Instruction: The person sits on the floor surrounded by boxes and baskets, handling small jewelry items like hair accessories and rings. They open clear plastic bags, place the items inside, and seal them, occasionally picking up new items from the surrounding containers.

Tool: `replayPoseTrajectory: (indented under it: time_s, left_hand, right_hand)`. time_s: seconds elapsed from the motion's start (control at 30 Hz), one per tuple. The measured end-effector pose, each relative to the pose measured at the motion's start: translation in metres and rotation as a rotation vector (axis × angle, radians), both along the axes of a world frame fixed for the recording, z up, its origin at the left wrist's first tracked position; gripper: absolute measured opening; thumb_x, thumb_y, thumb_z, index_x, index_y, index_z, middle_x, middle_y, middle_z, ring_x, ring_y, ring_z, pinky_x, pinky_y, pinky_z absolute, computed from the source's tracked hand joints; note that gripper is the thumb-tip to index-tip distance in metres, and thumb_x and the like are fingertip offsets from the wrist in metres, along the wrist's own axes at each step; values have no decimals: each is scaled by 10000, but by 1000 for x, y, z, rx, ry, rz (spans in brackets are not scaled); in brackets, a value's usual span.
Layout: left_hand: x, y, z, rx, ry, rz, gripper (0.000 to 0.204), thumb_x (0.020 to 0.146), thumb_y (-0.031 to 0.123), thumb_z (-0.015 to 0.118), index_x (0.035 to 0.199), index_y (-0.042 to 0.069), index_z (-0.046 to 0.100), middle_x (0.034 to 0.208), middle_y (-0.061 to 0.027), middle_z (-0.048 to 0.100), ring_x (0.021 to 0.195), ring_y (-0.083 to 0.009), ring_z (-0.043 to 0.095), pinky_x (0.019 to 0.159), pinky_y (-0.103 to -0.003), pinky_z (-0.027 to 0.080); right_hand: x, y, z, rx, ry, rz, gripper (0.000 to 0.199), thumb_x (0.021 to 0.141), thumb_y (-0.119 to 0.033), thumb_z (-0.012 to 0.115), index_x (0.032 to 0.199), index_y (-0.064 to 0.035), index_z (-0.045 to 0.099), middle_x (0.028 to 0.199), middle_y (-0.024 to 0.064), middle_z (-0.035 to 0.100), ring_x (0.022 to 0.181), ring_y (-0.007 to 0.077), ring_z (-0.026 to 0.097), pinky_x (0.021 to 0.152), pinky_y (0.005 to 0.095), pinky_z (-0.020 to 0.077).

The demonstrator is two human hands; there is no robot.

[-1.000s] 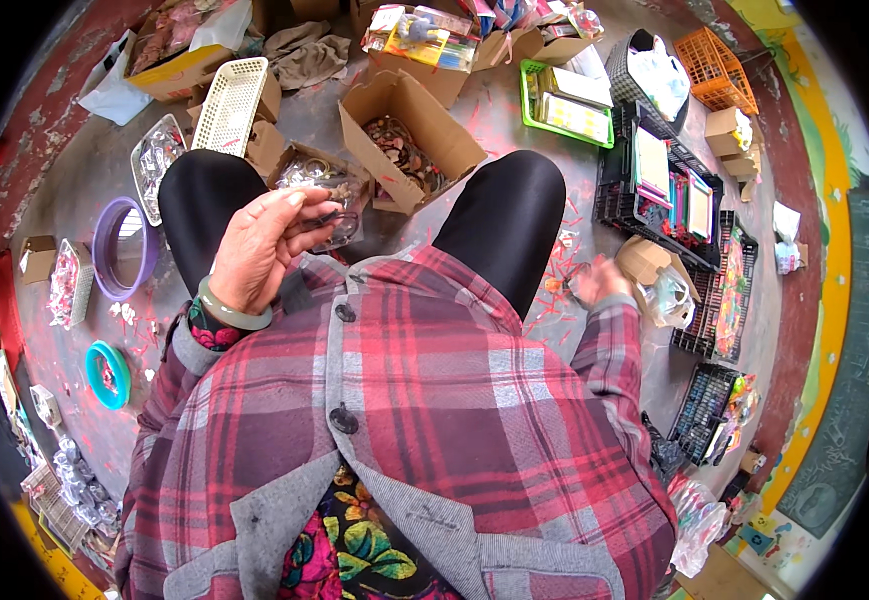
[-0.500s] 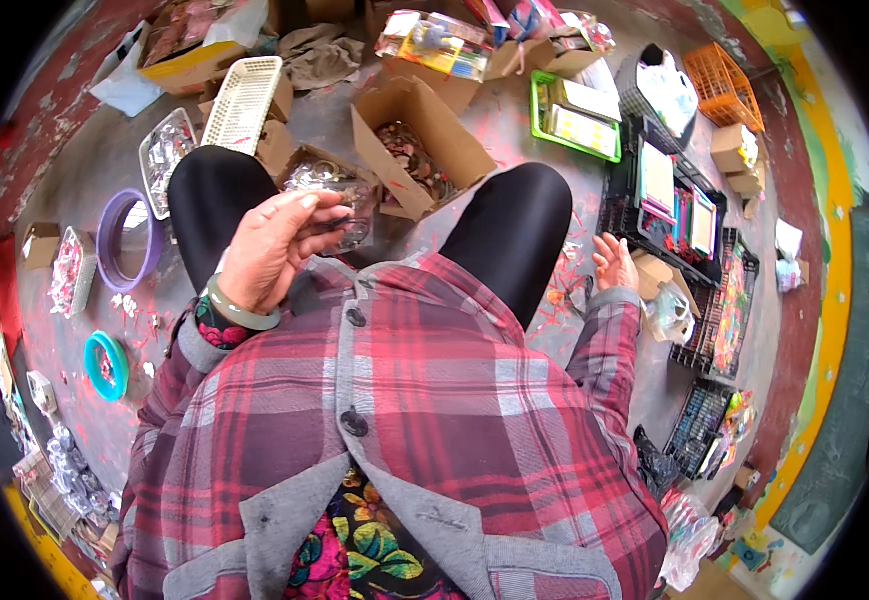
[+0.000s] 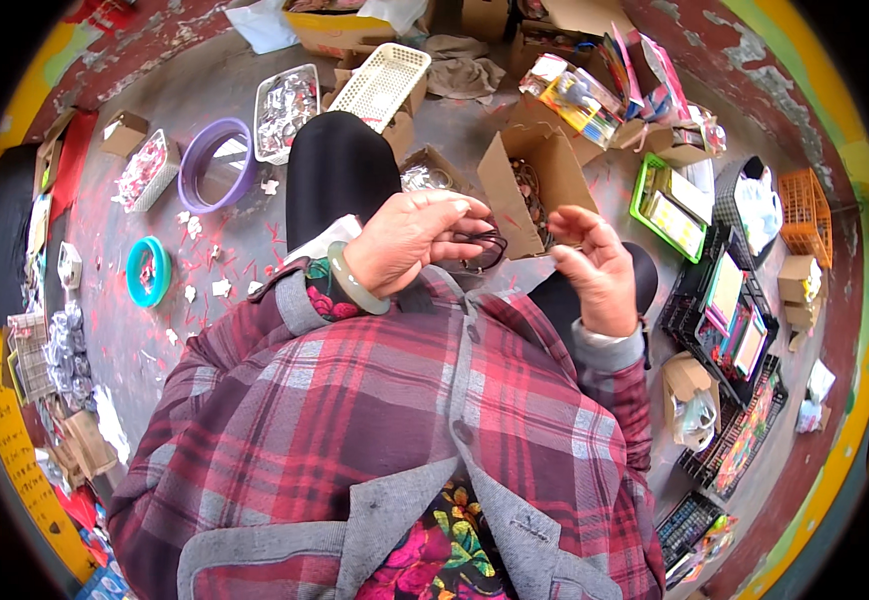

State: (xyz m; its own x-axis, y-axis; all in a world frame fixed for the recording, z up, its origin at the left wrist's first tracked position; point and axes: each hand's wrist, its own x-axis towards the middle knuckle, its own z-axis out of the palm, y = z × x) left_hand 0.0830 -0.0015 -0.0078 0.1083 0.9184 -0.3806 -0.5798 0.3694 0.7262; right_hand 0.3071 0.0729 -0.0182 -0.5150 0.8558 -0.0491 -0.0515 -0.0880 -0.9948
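Observation:
In front of my chest, my left hand [image 3: 416, 243] is closed in a pinch, thumb against fingers. Loops of thin dark cord [image 3: 495, 241] show at its fingertips. Facing it across a short gap is my right hand [image 3: 597, 268], fingers curled toward the thumb; whatever lies between their tips is too small to make out. Beyond the hands, between my knees, an open cardboard box [image 3: 502, 185] holds small brownish pieces. A smaller box with shiny silvery items [image 3: 426, 177] sits beside it, partly hidden by my left hand.
To the left are a purple basin [image 3: 190, 178], a turquoise basin [image 3: 135, 272] and a white basket [image 3: 169, 168]. A long cream basket [image 3: 422, 68] stands farther ahead. On the right are a green tray [image 3: 640, 212], black crates [image 3: 670, 325] and an orange crate [image 3: 804, 205]. Scraps litter the floor.
My right hand has come up from beside the crates on the right to face my left hand, its fingers now curled. The view has turned, shifting the surroundings rightward. My left hand stays pinched.

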Motion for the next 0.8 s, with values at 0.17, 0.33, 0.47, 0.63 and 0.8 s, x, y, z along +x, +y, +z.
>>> replayPoseTrajectory:
  time_s: [0.17, 0.33, 0.47, 0.63, 0.8]
  left_hand:
    - [-3, 0, -4, -17, -16, 1, 277, 920, 162, 476, 1071, -63, 536, 1007, -164, 604, 910, -236, 619, 768, -293, 531]
    - [0, -2, -2, 6, -12, -16, 294, 922, 175, 475, 1092, -58, 533, 1030, -161, 601, 922, -216, 613, 762, -295, 529]
    - [1, -3, -4, 30, -26, -55, 308, 924, 181, 475, 1116, -55, 527, 1034, -149, 600, 928, -205, 610, 775, -302, 532]
    - [3, -6, -4, 60, 15, -38, 301, 929, 178, 466, 1114, -50, 535, 1042, -143, 597, 924, -199, 610, 785, -312, 534]
    - [2, -5, -6, 63, -26, -34, 287, 926, 165, 468, 1099, -50, 545, 1041, -130, 595, 922, -194, 610, 787, -304, 533]
  right_hand:
    - [-35, -15, 23, 889, -336, -31, 322, 625, -62, 730, 936, -114, 664, 1275, 134, 450, 1235, 335, 365, 902, 378, 407]
    - [-43, -13, 23, 958, -412, 47, 239, 640, -56, 711, 867, -123, 681, 1345, 159, 388, 1291, 352, 287, 1030, 409, 279]
    - [-45, -11, 23, 930, -417, 85, 232, 626, -64, 719, 847, -115, 672, 1353, 169, 380, 1305, 360, 265, 1029, 414, 275]
    - [-46, -8, 19, 887, -400, 128, 213, 618, -64, 722, 815, -97, 649, 1338, 180, 396, 1301, 376, 271, 1028, 414, 272]
    - [-46, -6, 10, 832, -376, 69, 269, 626, -65, 727, 873, -72, 623, 1313, 164, 425, 1256, 343, 355, 974, 402, 341]
